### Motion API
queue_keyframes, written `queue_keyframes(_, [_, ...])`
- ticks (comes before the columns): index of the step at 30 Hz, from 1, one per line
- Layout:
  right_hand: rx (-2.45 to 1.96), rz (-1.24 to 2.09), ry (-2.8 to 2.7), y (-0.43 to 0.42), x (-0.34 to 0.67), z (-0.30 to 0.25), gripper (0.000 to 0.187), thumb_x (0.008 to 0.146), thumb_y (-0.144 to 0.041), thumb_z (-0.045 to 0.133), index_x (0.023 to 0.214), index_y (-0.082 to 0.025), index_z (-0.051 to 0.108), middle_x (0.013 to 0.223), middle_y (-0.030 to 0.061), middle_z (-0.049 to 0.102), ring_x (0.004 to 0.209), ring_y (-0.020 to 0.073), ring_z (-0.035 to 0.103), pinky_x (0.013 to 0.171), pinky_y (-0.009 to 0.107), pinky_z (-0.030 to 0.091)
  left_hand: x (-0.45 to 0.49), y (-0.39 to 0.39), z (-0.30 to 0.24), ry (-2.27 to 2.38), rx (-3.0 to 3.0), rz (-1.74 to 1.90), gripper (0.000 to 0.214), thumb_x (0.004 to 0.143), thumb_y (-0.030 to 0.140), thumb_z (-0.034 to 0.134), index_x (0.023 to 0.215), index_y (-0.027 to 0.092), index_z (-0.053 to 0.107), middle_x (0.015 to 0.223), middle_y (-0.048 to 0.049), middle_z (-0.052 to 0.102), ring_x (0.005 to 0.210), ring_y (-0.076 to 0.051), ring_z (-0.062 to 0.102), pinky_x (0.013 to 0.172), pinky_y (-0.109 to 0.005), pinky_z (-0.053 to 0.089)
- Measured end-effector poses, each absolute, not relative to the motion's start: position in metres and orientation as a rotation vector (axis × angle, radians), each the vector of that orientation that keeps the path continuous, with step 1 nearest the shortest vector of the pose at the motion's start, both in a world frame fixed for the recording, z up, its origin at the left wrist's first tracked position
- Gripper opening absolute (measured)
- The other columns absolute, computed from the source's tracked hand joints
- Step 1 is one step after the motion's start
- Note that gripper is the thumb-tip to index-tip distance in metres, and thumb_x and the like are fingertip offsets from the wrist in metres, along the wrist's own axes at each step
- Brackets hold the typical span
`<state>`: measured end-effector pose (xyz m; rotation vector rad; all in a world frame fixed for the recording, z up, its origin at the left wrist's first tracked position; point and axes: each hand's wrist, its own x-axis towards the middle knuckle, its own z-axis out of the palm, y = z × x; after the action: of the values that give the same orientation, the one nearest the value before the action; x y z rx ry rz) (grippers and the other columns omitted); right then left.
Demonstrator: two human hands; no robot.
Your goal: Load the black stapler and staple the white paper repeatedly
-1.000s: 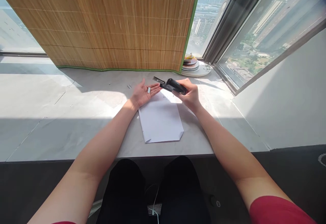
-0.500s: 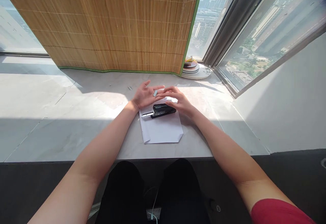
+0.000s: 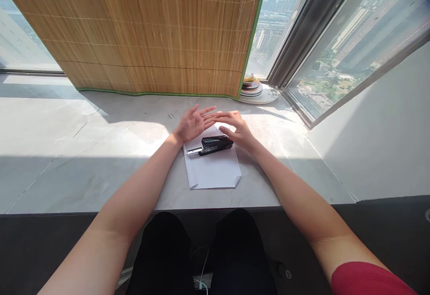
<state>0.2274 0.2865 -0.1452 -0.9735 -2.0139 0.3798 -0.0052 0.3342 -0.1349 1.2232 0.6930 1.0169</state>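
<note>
My left hand [image 3: 195, 124] is turned palm up with its fingers spread, and nothing shows on the palm. From the right, my right hand [image 3: 238, 130] reaches its fingertips to the left hand's fingertips, thumb held apart from the fingers. Just below both hands a black stapler [image 3: 217, 145] lies on white paper [image 3: 215, 172], its silver metal end pointing left. The paper has folded lower corners. Some small thin staple-like pieces [image 3: 171, 116] lie on the sill left of my left hand.
The pale tiled sill [image 3: 83, 178] ends at a front edge above my knees. A bamboo blind [image 3: 151, 35] hangs at the back. Stacked plates [image 3: 251, 91] stand in the corner by the window frame [image 3: 292, 35]. A white cable [image 3: 203, 268] is below.
The small grey staple-like strip seen on my left fingers is no longer visible. My right fingers have shifted slightly, and the left palm has tilted a little. The stapler and paper stay put.
</note>
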Motion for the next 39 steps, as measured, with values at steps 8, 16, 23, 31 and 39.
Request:
queue_keyframes(8, [-1.776,0.209,-1.375,0.326,0.309,-0.169,0.042,0.092,-0.026,0.059,0.126,-0.016,0.081,0.128,0.0163,0.079,0.119,0.0351,0.066,0.115,0.057,0.047,-0.059,0.358,-0.151,1.464,1.498,1.685,0.01,0.089,0.031,0.07,0.088,0.021,0.073,0.129,-0.0148,0.071,0.146,-0.036,0.052,0.124,-0.051,0.042])
queue_keyframes(16, [-2.044,0.178,-1.577,0.323,0.31,-0.179,0.039,0.09,-0.026,0.056,0.119,-0.026,0.081,0.122,0.0089,0.08,0.133,0.0378,0.052,0.114,0.057,0.042,-0.076,0.36,-0.163,2.131,1.714,1.05,0.027,0.077,0.007,0.063,0.096,0.018,0.079,0.108,-0.0161,0.081,0.113,-0.035,0.073,0.098,-0.042,0.054])
queue_keyframes(23, [-1.438,0.163,-1.654,0.312,0.286,-0.152,0.036,0.099,-0.04,0.059,0.12,-0.021,0.081,0.132,0.0145,0.075,0.126,0.0344,0.062,0.111,0.054,0.05,-0.066,0.368,-0.165,2.026,1.851,1.191,0.013,0.094,0.014,0.06,0.089,0.02,0.07,0.107,-0.0166,0.076,0.103,-0.032,0.072,0.097,-0.044,0.051])
queue_keyframes(31, [-0.519,0.72,-2.291,0.277,0.224,-0.147,0.053,0.096,-0.053,0.08,0.142,-0.028,0.074,0.123,0.0087,0.081,0.107,0.0256,0.076,0.099,0.043,0.061,-0.045,0.379,-0.176,1.234,1.879,1.491,0.022,0.105,0.029,0.053,0.119,0.023,0.07,0.081,-0.0015,0.065,0.075,-0.019,0.061,0.077,-0.032,0.049])
queue_keyframes(39, [-0.803,0.382,-1.92,0.291,0.243,-0.157,0.037,0.095,-0.034,0.079,0.132,-0.028,0.079,0.118,0.007,0.083,0.103,0.0264,0.078,0.095,0.043,0.063,-0.038,0.367,-0.169,1.065,2.126,1.461,0.041,0.111,0.054,0.051,0.123,0.022,0.074,0.086,-0.0035,0.069,0.08,-0.02,0.065,0.083,-0.034,0.053])
